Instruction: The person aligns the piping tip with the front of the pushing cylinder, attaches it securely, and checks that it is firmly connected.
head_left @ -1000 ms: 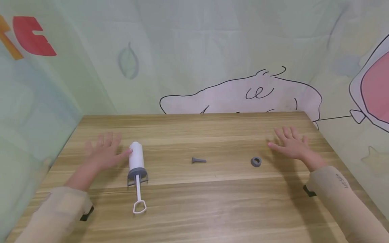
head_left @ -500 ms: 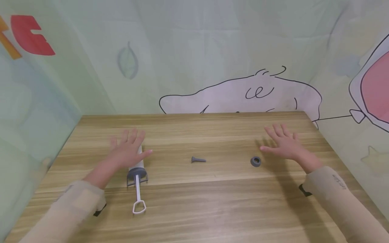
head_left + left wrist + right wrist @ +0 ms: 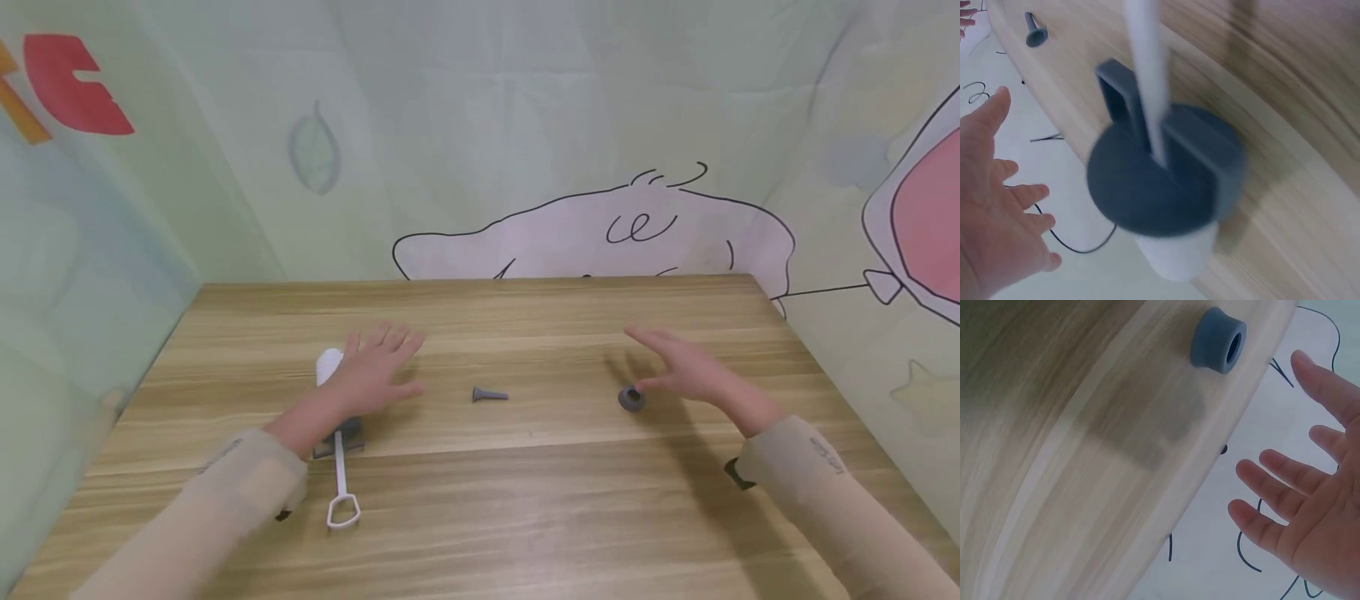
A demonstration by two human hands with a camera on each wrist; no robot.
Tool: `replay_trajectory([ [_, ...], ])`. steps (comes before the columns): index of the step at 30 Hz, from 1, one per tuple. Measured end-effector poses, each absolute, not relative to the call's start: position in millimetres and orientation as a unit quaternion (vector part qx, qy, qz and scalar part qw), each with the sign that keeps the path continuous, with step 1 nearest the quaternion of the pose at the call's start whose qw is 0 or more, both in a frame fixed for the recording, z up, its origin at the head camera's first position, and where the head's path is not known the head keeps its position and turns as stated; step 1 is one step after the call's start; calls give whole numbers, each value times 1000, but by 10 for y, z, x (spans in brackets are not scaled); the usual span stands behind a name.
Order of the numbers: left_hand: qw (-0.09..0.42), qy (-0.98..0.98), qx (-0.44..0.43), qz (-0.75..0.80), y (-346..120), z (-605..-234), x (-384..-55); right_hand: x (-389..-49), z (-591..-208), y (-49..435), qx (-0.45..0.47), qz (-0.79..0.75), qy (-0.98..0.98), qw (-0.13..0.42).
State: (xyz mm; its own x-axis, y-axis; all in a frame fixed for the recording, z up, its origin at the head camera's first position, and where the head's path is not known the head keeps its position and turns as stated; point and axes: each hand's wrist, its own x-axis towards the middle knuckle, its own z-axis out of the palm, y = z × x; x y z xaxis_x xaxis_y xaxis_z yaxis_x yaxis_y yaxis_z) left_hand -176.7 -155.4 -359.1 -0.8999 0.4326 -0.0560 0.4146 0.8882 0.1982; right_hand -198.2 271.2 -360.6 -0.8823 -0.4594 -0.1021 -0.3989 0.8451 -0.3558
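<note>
Rightward past the barrel of the syringe (image 3: 1141, 181) goes the left hand (image 3: 371, 375) since the earlier frame, while the right hand (image 3: 686, 371) has shifted inward to the ring (image 3: 1210, 340). Left fingers are spread, holding nothing; right fingers are slightly bent and apart, also holding nothing, the thumb near the ring but clear of it in the right wrist view. On the bench (image 3: 540, 517), the syringe lies under the left wrist, its handle toward the person. The nozzle (image 3: 489, 394) lies between the hands.
</note>
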Motion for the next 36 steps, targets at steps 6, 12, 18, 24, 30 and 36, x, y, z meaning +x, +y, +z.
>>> replay_trajectory([
  [6,21,956,265,122,-1366,-3585,-1823,-1959,-3640,2663,-232,-177,951,102],
  [12,43,952,269,137,-1225,-3599,-1857,-1929,-3678,2646,-239,-193,944,118],
  [18,62,952,268,132,-1151,-3627,-1873,-1901,-3747,2658,-259,-201,938,111],
  [24,83,952,267,127,-1079,-3646,-1878,-1899,-3844,2657,-261,-195,940,106],
  [30,93,950,269,125,-1003,-3718,-1896,-1893,-3904,2655,-248,-184,945,111],
  [36,92,947,283,120,-951,-3775,-1893,-1891,-3954,2650,-245,-177,947,111],
])
